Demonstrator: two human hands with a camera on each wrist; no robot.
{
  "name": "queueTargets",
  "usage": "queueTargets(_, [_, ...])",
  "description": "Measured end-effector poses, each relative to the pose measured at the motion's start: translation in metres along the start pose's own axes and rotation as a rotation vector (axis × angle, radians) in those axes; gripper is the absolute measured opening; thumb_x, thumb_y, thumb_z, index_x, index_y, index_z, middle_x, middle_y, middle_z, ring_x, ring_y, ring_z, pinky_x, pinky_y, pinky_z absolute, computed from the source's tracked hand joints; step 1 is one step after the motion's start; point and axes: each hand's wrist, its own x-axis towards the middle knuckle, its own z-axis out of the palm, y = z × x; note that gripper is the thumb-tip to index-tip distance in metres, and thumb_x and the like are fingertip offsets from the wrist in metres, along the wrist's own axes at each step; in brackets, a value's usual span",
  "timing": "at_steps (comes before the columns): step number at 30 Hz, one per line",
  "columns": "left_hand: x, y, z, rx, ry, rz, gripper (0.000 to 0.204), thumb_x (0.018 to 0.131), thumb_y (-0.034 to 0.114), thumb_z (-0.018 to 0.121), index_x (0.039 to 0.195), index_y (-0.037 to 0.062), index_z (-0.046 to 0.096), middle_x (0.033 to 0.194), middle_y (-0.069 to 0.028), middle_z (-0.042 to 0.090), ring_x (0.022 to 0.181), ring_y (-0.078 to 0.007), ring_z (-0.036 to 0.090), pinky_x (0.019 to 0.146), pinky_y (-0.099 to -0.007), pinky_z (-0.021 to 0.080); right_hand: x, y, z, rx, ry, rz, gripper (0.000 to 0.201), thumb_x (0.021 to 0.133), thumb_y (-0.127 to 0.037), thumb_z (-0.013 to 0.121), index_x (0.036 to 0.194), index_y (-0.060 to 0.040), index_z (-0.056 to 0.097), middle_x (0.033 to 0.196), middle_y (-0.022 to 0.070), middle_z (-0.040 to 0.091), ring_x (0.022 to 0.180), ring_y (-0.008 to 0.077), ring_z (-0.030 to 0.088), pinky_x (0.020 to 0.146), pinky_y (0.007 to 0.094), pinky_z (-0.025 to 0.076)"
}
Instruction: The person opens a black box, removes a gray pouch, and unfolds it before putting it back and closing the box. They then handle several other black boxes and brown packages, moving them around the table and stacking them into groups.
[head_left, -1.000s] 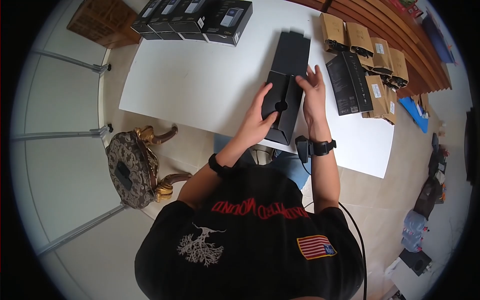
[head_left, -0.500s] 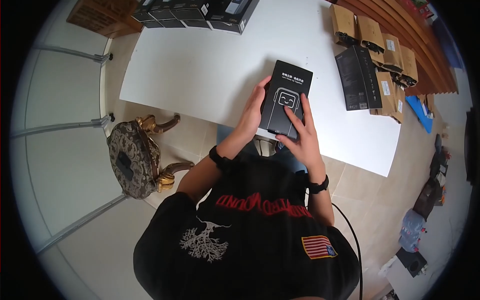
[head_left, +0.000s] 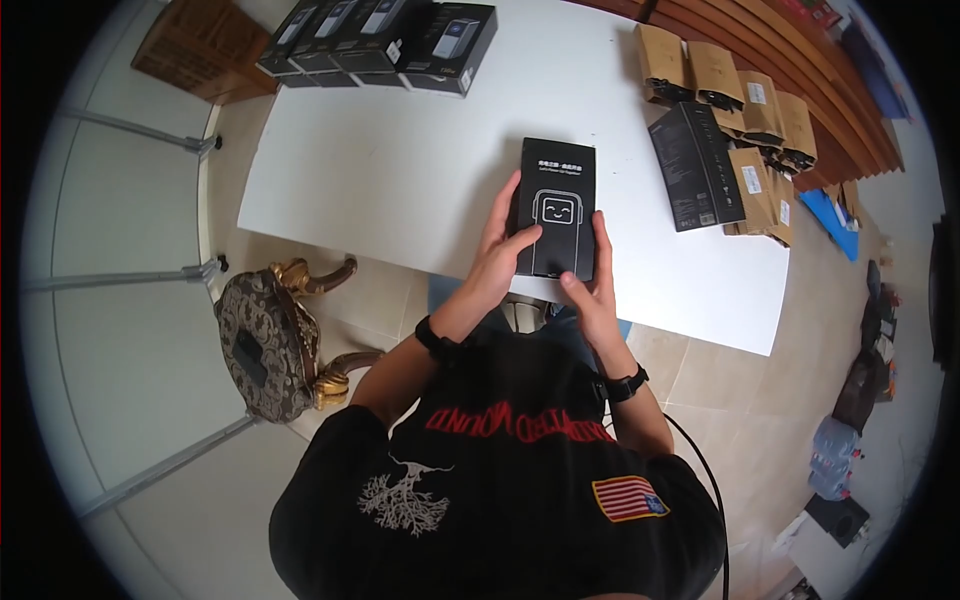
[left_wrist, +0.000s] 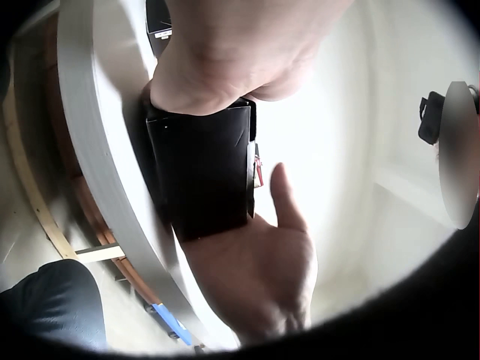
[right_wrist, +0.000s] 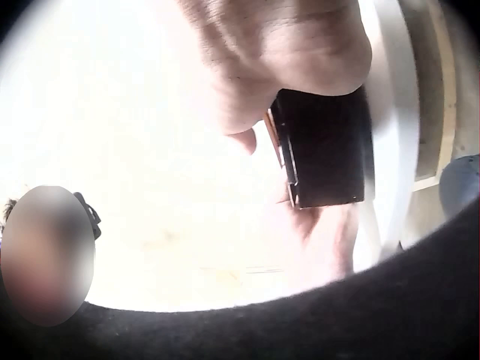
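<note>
A black box (head_left: pixel 558 240) with white lettering and a line-drawn smiling face on top is at the table's front edge, its lid lying closed. My left hand (head_left: pixel 490 262) grips its left side, thumb on the top face beside the drawing. On the lower right, my right hand (head_left: pixel 594 303) holds the box with fingers along the side and thumb at the near edge. The left wrist view shows the box's plain black near end (left_wrist: pixel 202 169) between the two hands. From the right wrist, the same end (right_wrist: pixel 328 150) shows under the right palm. The fingers' undersides are hidden.
On the white table (head_left: pixel 380 160), several black printed boxes (head_left: pixel 450 45) stand in rows at the far left. Several brown paper packets (head_left: pixel 715 72) lie at the right, with another black box (head_left: pixel 695 168) beside them. A patterned chair (head_left: pixel 262 345) stands at the left.
The lid flap that stood extended away from the box has been folded over, bringing the smiling-face side up. The right hand has moved from the far right side down to the near right corner.
</note>
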Motion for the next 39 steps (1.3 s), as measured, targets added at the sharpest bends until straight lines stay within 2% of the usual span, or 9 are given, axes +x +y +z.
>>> queueTargets(9, [-0.007,0.022,0.03,0.146,-0.17,0.252,0.074,0.088,-0.006,0.051,0.153,0.0078,0.018,0.161,-0.0138,0.013,0.148,-0.0307,0.015,0.118,-0.0472,0.021,-0.009,-0.035,-0.017,0.656,0.15,0.396,0.096,0.079,0.007,0.068,0.155,-0.0118,0.012,0.145,0.0148,0.036,0.134,0.0234,0.039,0.109,0.0352,0.036])
queueTargets(16, [0.058,0.07,0.084,0.204,-0.305,0.014,0.064,0.094,0.024,0.052,0.152,0.0158,0.025,0.159,-0.0088,0.022,0.145,-0.0288,0.022,0.113,-0.0462,0.025,-0.059,-0.049,-0.051,0.244,0.562,-0.01,0.107,0.068,0.001,0.082,0.152,-0.0012,0.015,0.138,0.0144,0.043,0.125,0.024,0.045,0.106,0.0367,0.037])
queueTargets(20, [0.116,0.033,0.167,0.833,-0.565,0.772,0.053,0.091,0.023,0.061,0.142,0.0232,0.047,0.153,-0.0086,0.032,0.143,-0.0407,0.022,0.112,-0.0539,0.027,-0.059,-0.068,-0.078,0.298,0.995,-0.4,0.087,0.079,0.006,0.067,0.151,-0.0059,0.019,0.14,0.0137,0.041,0.126,0.0256,0.045,0.109,0.039,0.035])
queueTargets(24, [0.136,-0.004,0.201,1.295,-0.647,1.044,0.041,0.091,0.033,0.062,0.132,0.0313,0.058,0.151,-0.0112,0.034,0.14,-0.0485,0.022,0.107,-0.069,0.025,-0.075,-0.077,-0.102,0.39,1.052,-0.407,0.079,0.083,0.001,0.065,0.15,-0.006,0.023,0.138,0.0137,0.043,0.124,0.0255,0.047,0.108,0.0395,0.037])
queueTargets(26, [0.147,-0.018,0.196,1.397,-0.696,0.675,0.032,0.092,0.034,0.061,0.123,0.0244,0.065,0.146,-0.0107,0.04,0.14,-0.0461,0.024,0.103,-0.071,0.025,-0.088,-0.07,-0.107,0.342,1.062,-0.406,0.08,0.082,-0.001,0.067,0.149,-0.0058,0.024,0.138,0.0133,0.043,0.124,0.0255,0.047,0.108,0.0391,0.037])
queueTargets(30, [0.141,-0.024,0.156,1.484,-0.672,0.572,0.025,0.09,0.03,0.064,0.11,0.017,0.07,0.138,-0.0085,0.047,0.138,-0.0425,0.029,0.105,-0.0649,0.027,-0.116,-0.041,-0.12,0.254,0.995,-0.299,0.086,0.078,-0.004,0.072,0.15,-0.0053,0.023,0.137,0.0127,0.044,0.125,0.0255,0.047,0.107,0.038,0.038])
queueTargets(34, [0.117,-0.031,0.121,1.092,-0.107,0.765,0.07,0.075,0.009,0.077,0.137,0.0123,0.046,0.137,-0.0202,0.036,0.125,-0.0355,0.045,0.105,-0.0411,0.038,-0.111,-0.028,-0.128,0.433,0.771,-0.12,0.089,0.076,-0.006,0.071,0.151,-0.0047,0.022,0.138,0.0141,0.045,0.126,0.0265,0.047,0.107,0.0382,0.038])
queueTargets(37, [0.132,-0.036,0.085,0.281,-0.103,-0.081,0.097,0.077,-0.006,0.067,0.153,0.0162,0.011,0.144,-0.0192,0.026,0.114,-0.0275,0.054,0.099,-0.0391,0.048,-0.1,-0.021,-0.123,0.641,0.586,0.041,0.087,0.075,-0.005,0.069,0.15,-0.0037,0.025,0.136,0.0127,0.047,0.125,0.0243,0.047,0.106,0.0353,0.037])
queueTargets(39, [0.126,-0.026,0.071,0.128,-0.011,-0.161,0.098,0.078,-0.007,0.065,0.153,0.017,0.006,0.141,-0.0201,0.031,0.111,-0.0279,0.056,0.1,-0.0396,0.048,-0.093,-0.022,-0.118,0.685,0.444,0.1,0.091,0.073,-0.004,0.071,0.151,-0.004,0.024,0.138,0.0119,0.047,0.127,0.0238,0.046,0.108,0.0343,0.035])
